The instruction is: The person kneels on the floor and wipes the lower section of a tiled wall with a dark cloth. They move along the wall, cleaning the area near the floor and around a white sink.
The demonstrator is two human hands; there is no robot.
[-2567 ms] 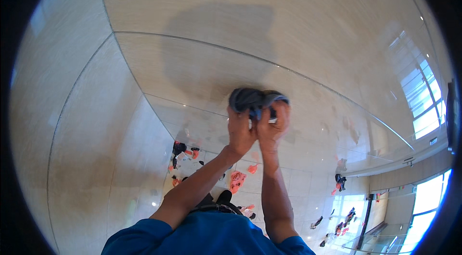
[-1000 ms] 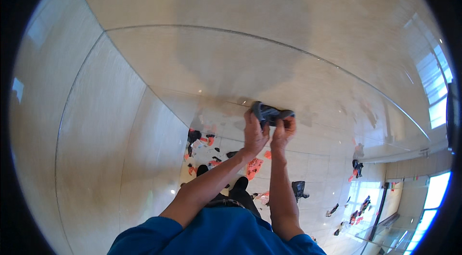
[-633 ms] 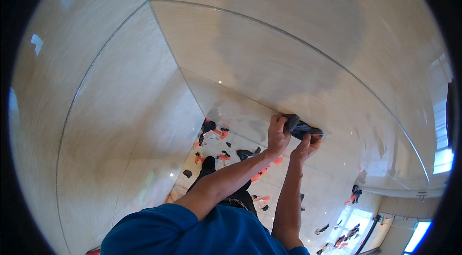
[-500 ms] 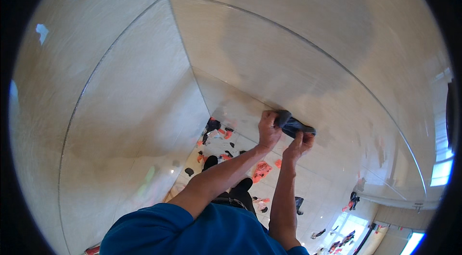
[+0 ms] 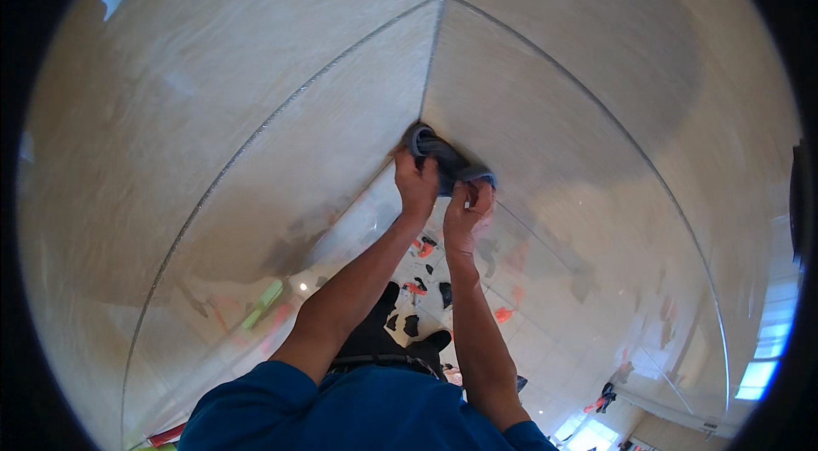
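A dark grey-blue cloth (image 5: 445, 158), bunched with rolled ends, spans the gap between my two hands in front of me. My left hand (image 5: 416, 185) has its fingers curled round the cloth's left end, close to the corner where two glossy beige walls meet. At the other end, my right hand (image 5: 469, 202) pinches the cloth's lower edge between thumb and fingers. The cloth lies against or very near the right wall (image 5: 588, 136); exact contact cannot be made out.
Black and orange scraps, such as a black piece (image 5: 411, 326) and an orange one (image 5: 504, 315), are scattered over the pale tiled floor around my feet. A light green strip (image 5: 262, 304) shows at the left. Something red (image 5: 166, 435) sits at the lower left edge.
My view has turned left. Both hands have carried the cloth from along the right wall leftward and up to the corner. They keep hold of its two ends.
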